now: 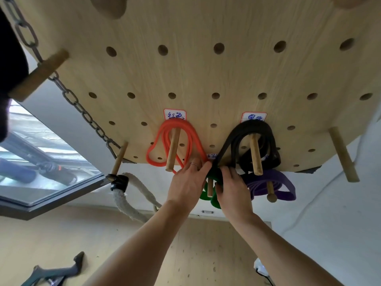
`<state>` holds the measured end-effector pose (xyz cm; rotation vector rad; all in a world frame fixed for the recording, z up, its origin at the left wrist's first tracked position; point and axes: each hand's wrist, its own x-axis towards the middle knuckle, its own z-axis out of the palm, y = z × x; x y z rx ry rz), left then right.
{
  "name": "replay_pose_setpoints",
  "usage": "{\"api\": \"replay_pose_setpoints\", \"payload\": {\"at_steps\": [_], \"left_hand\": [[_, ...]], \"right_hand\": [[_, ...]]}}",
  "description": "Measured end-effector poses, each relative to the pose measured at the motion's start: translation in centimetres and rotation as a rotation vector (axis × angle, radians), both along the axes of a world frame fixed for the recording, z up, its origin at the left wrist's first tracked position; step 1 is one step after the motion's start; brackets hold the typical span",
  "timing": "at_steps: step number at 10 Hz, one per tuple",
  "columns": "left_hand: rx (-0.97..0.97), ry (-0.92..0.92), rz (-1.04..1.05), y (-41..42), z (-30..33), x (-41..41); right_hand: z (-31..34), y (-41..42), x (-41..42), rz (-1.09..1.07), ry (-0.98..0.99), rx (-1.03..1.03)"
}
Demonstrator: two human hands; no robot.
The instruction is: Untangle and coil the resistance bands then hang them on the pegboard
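The wooden pegboard fills the top of the view. A coiled red band hangs on one peg and a coiled black band on the peg to its right. Lower down, a purple band hangs on a peg at the right. Between them a green band sits around a short peg. My left hand and my right hand both grip the green band at that peg, fingers closed on its top. My hands hide most of the green band.
A metal chain runs diagonally at the left down to a peg, where a thick white rope hangs. Free pegs stick out at far left and far right. A window is at left, a wooden floor below.
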<state>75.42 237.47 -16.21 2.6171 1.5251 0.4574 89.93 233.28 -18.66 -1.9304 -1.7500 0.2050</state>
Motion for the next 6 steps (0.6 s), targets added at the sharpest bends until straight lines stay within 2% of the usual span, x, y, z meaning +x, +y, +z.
{"api": "replay_pose_setpoints", "payload": {"at_steps": [2,5,6], "left_hand": [[-0.007,-0.014,0.026,0.1,0.3,0.1],[-0.122,-0.022,0.042,-0.4,1.7,0.4],[-0.108,-0.095,0.016,-1.3,2.6,-0.2]], "right_hand": [[-0.1,0.4,-0.2,-0.020,-0.025,0.013],[0.2,-0.4,-0.2,-0.007,-0.053,-0.067],[0.6,-1.8,0.2,0.005,-0.039,-0.029]]}}
